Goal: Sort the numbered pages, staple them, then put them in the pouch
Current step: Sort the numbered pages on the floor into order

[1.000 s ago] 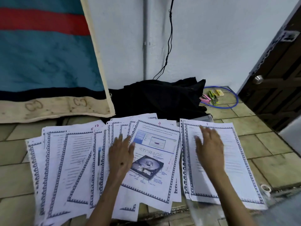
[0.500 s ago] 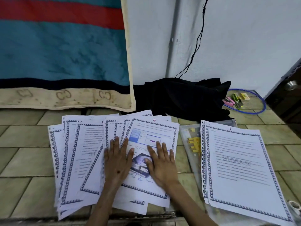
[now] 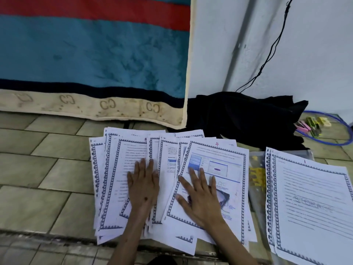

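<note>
The unsorted pages (image 3: 133, 169) are fanned out on the tiled floor (image 3: 38, 169), long axes running away from the person. On top at the right of the fan lies the sheet marked 4 (image 3: 215, 161), its top tilted slightly rightward. The right hand (image 3: 200, 197) is laid flat on this sheet, fingers straight and spread. The left hand (image 3: 143, 186) is pressed flat on the sheets further left, fingers straight and close together. Nothing is pinched by either hand. The sorted stack (image 3: 309, 203), topped by the sheet marked 1, lies to the right of both hands and apart from the fan; between the two a clear pouch (image 3: 256, 190) with something yellow inside is partly seen, running under the stack. The right hand is the nearer to that stack, so any sheet chosen would probably be carried rightward by it. Counted: 2 hands, 2 groups of pages, 1 pouch; about 8 overlapping sheets can be told apart in the fan, the exact number being unclear. No stapler can be made out.
</note>
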`<state>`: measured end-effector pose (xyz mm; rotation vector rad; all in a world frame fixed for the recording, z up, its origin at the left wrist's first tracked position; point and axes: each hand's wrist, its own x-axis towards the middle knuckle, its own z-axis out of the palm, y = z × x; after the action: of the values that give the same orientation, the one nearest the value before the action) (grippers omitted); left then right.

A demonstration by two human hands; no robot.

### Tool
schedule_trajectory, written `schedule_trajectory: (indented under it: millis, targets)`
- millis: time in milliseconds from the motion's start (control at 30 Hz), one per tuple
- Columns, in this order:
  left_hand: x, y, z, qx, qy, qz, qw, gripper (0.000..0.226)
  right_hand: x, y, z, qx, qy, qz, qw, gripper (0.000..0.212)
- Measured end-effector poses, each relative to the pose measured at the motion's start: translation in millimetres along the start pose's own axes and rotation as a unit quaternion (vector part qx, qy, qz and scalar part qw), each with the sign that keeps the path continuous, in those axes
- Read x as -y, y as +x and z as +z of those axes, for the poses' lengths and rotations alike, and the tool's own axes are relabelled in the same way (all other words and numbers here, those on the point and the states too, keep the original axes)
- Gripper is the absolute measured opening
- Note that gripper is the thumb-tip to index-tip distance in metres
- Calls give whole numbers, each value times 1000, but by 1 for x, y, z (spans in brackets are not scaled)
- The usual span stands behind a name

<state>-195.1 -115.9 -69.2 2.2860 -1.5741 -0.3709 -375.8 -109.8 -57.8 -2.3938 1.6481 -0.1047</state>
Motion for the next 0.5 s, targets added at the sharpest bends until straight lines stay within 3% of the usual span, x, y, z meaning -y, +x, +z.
schedule_trajectory:
  millis: [100, 233, 500]
  targets:
    - [7, 0, -2, -1, 11, -20, 1000, 68, 4, 8, 4, 29, -14, 18, 999, 63]
    - [11, 1, -3, 6, 8, -19, 1000, 72, -20, 11, 5, -23, 3, 37, 999, 90]
    - [11, 0, -2, 1, 34, -10, 999, 81, -21, 3, -6, -15, 28, 69, 997, 99]
